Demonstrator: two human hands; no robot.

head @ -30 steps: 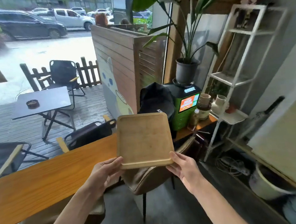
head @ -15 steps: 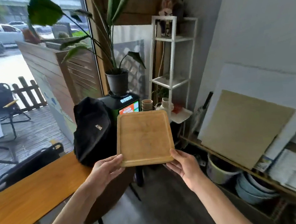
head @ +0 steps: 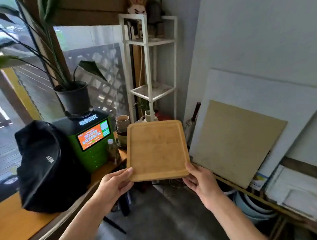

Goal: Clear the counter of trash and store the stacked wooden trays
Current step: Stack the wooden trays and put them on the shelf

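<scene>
I hold the stacked wooden trays (head: 157, 150) level in front of me, in mid air above the floor. The top one is pale bamboo with a raised rim and nothing on it. My left hand (head: 114, 185) grips the near left corner. My right hand (head: 200, 182) grips the near right corner. The wooden counter (head: 9, 224) runs along the left side, under the window.
On the counter stand a black backpack (head: 44, 165), a green machine with an orange screen (head: 92, 139), a potted plant (head: 73, 97), stacked paper cups (head: 122, 125) and a small bottle (head: 112, 150). A white shelf unit (head: 150, 68) fills the corner. Boards (head: 236, 140) lean at right above basins (head: 253, 207).
My view has swung right, from the window and counter toward the corner shelf and the leaning boards. The trays stay in both hands in the same grip.
</scene>
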